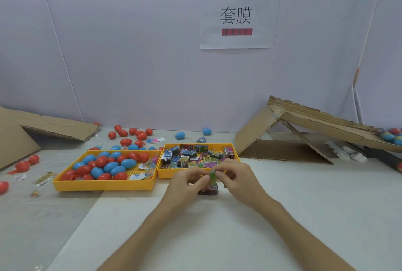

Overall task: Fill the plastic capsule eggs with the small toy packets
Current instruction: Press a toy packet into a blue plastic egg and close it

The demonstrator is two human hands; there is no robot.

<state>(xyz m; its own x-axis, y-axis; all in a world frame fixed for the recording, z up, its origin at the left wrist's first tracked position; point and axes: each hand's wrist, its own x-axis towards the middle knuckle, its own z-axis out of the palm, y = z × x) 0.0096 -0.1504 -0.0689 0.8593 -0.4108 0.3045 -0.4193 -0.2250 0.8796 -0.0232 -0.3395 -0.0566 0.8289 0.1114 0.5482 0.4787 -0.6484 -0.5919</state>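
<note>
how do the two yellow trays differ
The left tray holds red and blue capsule eggs; the right tray holds printed toy packets. The left tray shows bare perforated floor at its right end; the right tray's floor is covered. The left tray's front edge lies nearer the camera. Both are yellow, shallow, rectangular, side by side.

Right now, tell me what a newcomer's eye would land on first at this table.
The red and blue plastic capsule eggs heaped in the left yellow plastic tray catch the eye first, with more strewn behind it. Beside it, the right yellow plastic tray holds small printed toy packets, and just in front the left hand and right hand pinch a small green toy packet. A white paper sign hangs high above them.
</note>
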